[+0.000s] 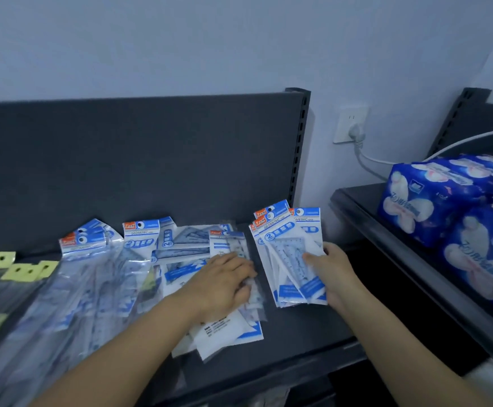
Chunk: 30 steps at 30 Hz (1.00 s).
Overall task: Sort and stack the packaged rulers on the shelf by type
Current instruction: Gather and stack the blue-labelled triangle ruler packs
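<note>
Head view: at lower left the long ruler packs (78,289) blur and run off the frame. At centre, on the dark shelf (298,333), the left hand (227,277) lies flat, fingers nearly straight, on a loose pile of packs (180,254). Right of centre, the right hand (333,274) grips a fanned stack of set-square packs (286,251), thumb on top.

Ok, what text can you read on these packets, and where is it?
"GEOMETRIC": header of the fanned packets in the right hand, also a loose packet in the middle pile.
"2": blue circle below it on both.
Too blurred to read: red brand tabs, back labels, blue packs.
</note>
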### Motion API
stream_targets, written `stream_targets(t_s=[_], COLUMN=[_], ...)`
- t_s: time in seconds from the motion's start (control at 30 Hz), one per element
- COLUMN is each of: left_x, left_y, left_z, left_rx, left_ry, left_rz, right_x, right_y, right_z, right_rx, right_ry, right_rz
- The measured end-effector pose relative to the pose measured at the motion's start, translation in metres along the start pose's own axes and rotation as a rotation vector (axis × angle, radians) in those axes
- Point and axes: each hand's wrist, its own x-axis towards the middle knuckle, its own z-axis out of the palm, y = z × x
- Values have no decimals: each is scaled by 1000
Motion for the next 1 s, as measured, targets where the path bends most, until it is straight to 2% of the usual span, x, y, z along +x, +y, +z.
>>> stream_targets(t_s=[0.17,0.23,0.33,0.43,0.57,0.73,0.87,1.0], left_x=[-17,-18,-19,-22,-29,-36,-40,-52], left_y=[-5,-5,-7,-7,-2,-1,-8,-9], left_z=[-6,-5,-3,-3,-5,-6,-4,-8], left_rx=[-34,-27,-24,-42,-34,-53,-55,-81], left_ry=[65,59,34,27,28,5,61,51], left_rz=[-26,-39,-65,-95,-123,-142,-213,-288], right_x=[11,15,18,15,11,-6,-28,-44], right_y=[5,7,8,8,10,0,-9,-5], right_z=[6,5,3,3,4,18,45,68], right_rx=[-156,-349,-777,-992,-1030,-906,-904,-1007], right_ry=[-54,-46,-38,-41,-79,-92,-272,-454], right_rz=[-69,-140,-314,-320,-345,-607,-712,-675])
